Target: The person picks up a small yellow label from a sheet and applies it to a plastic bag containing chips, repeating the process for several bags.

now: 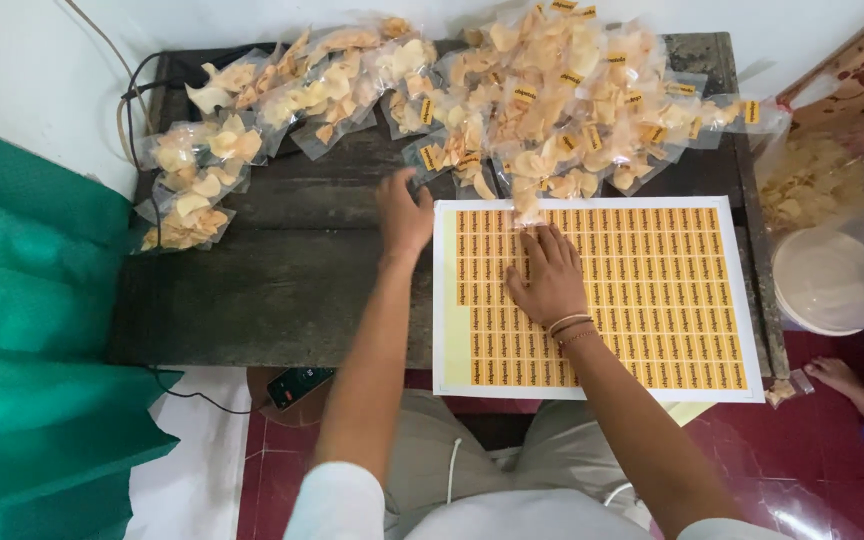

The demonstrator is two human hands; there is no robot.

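Orange-yellow sticker sheet (642, 300) is laid flat on the dark wooden table (282, 290), right half of the top, near the front edge; long axis runs left-right across the view, short sides facing the table ends, slightly skewed so the right end sits lower. White border is seen around a tight grid of small rectangular labels, with an emptied pale strip down the left edge. Right hand (547, 275) is pressed flat on the sheet's upper left part, fingers spread and pointing away from the body, nothing clasped; bracelets are worn at the wrist. Left hand (404, 215) is rested on bare table just beside the sheet's top left corner, fingers curled loosely at a clear bag of chips (437, 155); whether that bag is actually pinched cannot be told. More chip bags (572, 90) are piled along the far edge, some touching the sheet's top border. Green fabric (22, 330) is seen at left, white lidded tubs (832, 280) at right, a phone (297, 385) below the table edge.
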